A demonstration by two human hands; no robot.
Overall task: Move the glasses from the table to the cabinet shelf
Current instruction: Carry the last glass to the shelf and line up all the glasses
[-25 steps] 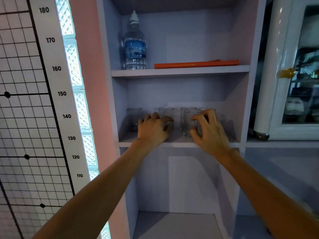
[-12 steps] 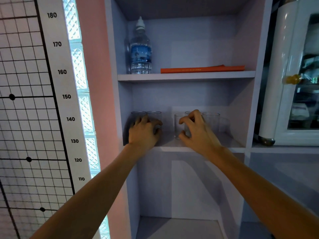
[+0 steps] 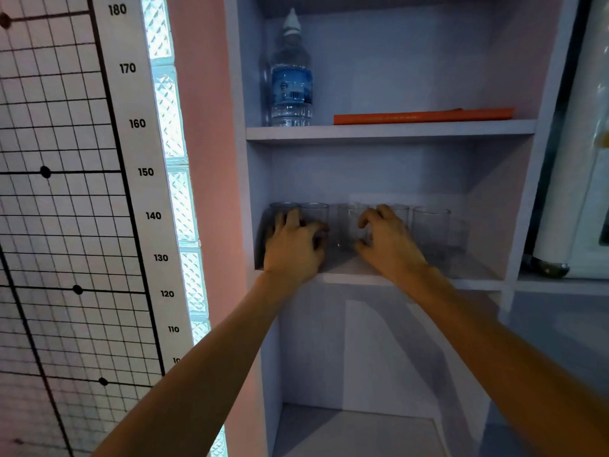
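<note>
A row of clear glasses point(image 3: 431, 225) stands on the middle cabinet shelf point(image 3: 346, 270). The left hand point(image 3: 293, 247) curls around one glass at the left end; the right hand point(image 3: 387, 242) cups another near the centre. They look light, rigid, slippery and breakable, best gripped around the sides

clear glasses point(image 3: 431, 227), orange book point(image 3: 423, 115), blue-labelled bottle point(image 3: 291, 77)
</note>
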